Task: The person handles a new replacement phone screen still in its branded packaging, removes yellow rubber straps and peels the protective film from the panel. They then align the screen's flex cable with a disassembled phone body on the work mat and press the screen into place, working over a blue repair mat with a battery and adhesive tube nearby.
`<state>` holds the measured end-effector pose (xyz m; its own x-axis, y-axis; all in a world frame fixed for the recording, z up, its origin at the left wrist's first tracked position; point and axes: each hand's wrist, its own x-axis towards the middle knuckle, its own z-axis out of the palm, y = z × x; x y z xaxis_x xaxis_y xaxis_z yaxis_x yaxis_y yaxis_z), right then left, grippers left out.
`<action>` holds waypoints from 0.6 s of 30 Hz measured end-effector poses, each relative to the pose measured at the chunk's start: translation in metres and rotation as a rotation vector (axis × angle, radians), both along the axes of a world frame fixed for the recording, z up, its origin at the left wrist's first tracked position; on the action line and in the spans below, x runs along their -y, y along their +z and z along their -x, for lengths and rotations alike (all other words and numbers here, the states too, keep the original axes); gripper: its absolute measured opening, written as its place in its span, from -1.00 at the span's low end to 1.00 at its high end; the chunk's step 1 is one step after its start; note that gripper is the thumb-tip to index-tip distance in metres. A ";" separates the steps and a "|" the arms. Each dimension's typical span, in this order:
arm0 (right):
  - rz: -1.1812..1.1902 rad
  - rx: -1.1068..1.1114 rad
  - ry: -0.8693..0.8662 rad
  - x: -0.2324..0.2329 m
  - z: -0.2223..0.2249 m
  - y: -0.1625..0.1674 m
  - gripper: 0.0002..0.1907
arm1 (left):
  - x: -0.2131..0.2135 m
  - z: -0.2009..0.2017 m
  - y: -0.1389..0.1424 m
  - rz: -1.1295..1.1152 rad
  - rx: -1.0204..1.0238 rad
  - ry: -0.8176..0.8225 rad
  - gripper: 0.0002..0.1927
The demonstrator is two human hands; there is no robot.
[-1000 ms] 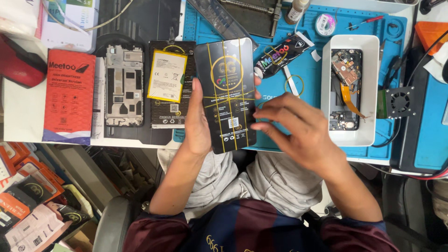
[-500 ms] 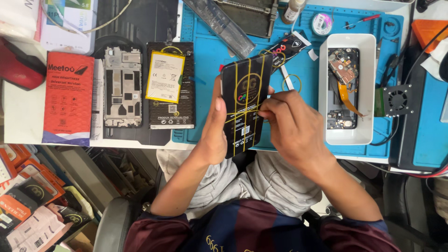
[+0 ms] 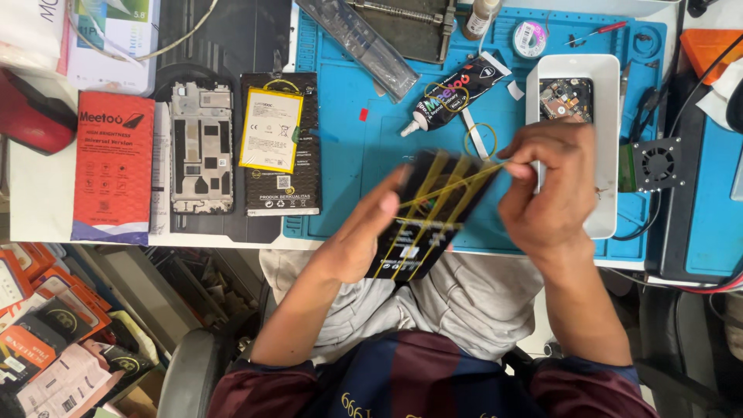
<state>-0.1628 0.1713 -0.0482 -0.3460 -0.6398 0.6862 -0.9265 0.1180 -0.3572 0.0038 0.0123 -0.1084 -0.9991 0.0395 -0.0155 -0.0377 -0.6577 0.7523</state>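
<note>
cluttered repair bench, white top with a blue work mat [image 3: 364, 155] over the middle, seen from above the person's lap.

nearest: left hand [image 3: 357, 240] grips a black phone panel [image 3: 429, 213] from its left edge, thumb across the front, fingers behind. panel is tilted, held above the bench's front edge, motion-blurred. several yellow rubber bands [image 3: 433, 203] run lengthwise over it.

right hand [image 3: 551, 190] is curled shut at the panel's upper right corner, fingertips pinching one yellow band and pulling it out sideways off the panel. band is taut between pinch and panel.

left of the hands on the bench: bare phone frame [image 3: 201, 147], just beside it a battery with a yellow label [image 3: 269, 130] lying on a black packet. further left a red box [image 3: 113, 166] at the bench edge.

behind the panel on the mat: black glue tube [image 3: 450, 93] lying at an angle, loose yellow band [image 3: 481, 141] next to it. white tray [image 3: 605, 131] to the right, partly behind the right hand, holds an opened phone [image 3: 567, 97]. small black fan [image 3: 658, 164] right of the tray.

far edge: solder spool [image 3: 529, 37], clear ruler-like strip [image 3: 364, 45].
</note>
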 end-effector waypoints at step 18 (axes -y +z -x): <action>-0.407 0.158 -0.015 -0.017 0.014 0.019 -0.75 | 0.003 -0.003 0.002 0.017 0.035 -0.185 -0.23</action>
<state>-0.1771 0.1879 -0.0295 -0.4381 -0.8412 0.3169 -0.8613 0.2918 -0.4159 0.0068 0.0093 -0.1068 -0.9737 0.2219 -0.0520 -0.1828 -0.6243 0.7595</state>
